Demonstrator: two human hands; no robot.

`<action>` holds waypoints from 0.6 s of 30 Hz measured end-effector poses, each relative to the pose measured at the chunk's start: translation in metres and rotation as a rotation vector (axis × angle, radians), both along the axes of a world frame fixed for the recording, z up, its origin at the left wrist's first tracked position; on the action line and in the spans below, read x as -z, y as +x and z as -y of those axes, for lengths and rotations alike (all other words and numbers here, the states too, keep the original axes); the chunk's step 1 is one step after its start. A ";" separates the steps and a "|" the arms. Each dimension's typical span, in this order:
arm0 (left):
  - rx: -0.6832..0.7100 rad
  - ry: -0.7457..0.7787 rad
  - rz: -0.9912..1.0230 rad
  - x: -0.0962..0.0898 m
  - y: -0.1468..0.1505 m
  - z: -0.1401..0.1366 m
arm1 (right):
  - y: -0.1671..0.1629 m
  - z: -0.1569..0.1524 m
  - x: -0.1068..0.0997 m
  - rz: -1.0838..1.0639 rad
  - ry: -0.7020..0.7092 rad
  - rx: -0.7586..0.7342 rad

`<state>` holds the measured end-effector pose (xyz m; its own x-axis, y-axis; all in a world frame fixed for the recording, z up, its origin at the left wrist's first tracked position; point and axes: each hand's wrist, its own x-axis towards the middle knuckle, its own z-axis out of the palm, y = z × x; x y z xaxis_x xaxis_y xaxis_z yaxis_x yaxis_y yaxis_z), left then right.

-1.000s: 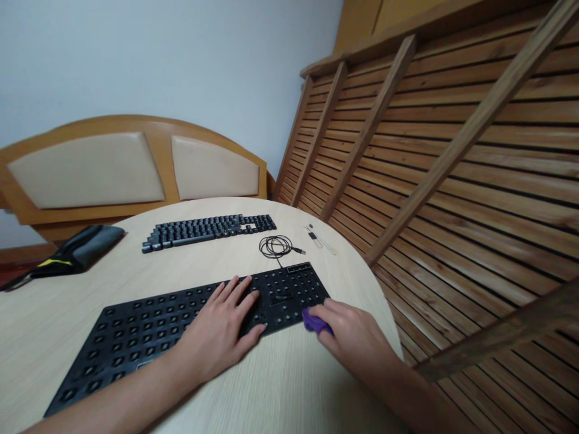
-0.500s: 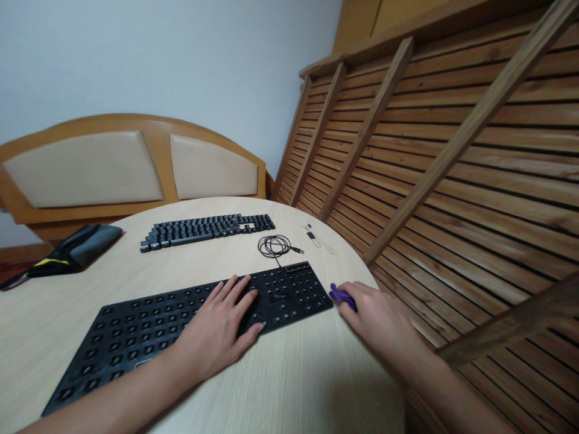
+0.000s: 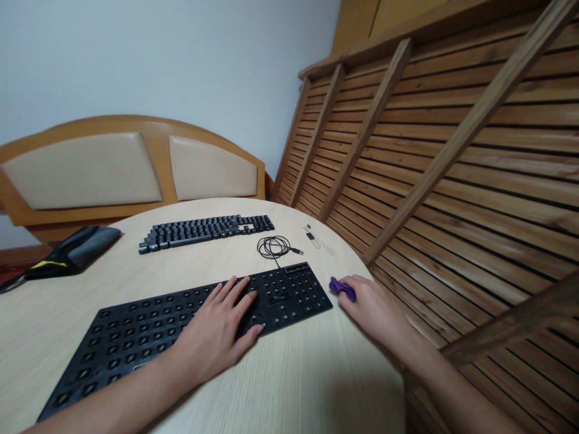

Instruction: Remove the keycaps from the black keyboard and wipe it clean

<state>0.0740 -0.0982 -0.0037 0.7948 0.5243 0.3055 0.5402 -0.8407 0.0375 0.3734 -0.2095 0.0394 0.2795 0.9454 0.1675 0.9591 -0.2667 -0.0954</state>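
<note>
A black keyboard (image 3: 149, 322) without its keycaps lies slantwise on the table, its bare switches showing. My left hand (image 3: 221, 328) rests flat on its middle, fingers spread. Just off the keyboard's right end, my right hand (image 3: 368, 304) grips a bunched purple cloth (image 3: 342, 289) between thumb and fingers. Part of the cloth is hidden inside that hand. Behind the keyboard, its coiled black cable (image 3: 274, 247) ends in a USB plug.
Loose black keycaps (image 3: 203, 230) stand in keyboard order farther back on the pale round table (image 3: 289, 386). Small wire tools (image 3: 312, 237) lie at the right. A dark pouch (image 3: 85, 247) sits at the left edge. Wooden slats (image 3: 452, 157) rise close on the right.
My right hand has shifted slightly up with the purple cloth, still beside the keyboard's right end. My left hand stays in place on the keyboard.
</note>
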 end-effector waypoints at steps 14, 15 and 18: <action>0.007 -0.032 0.056 0.000 -0.001 -0.002 | 0.005 -0.062 0.013 -0.370 0.099 -0.185; 0.006 -0.035 0.062 0.000 -0.001 -0.002 | 0.006 -0.059 0.012 -0.373 0.085 -0.210; -0.002 -0.042 0.061 -0.001 0.001 -0.001 | 0.009 -0.050 0.008 -0.367 0.044 -0.277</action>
<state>0.0748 -0.0976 -0.0029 0.7743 0.5391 0.3314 0.5374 -0.8367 0.1053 0.3825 -0.1595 0.0312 0.0657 0.9871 0.1458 0.8943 0.0066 -0.4474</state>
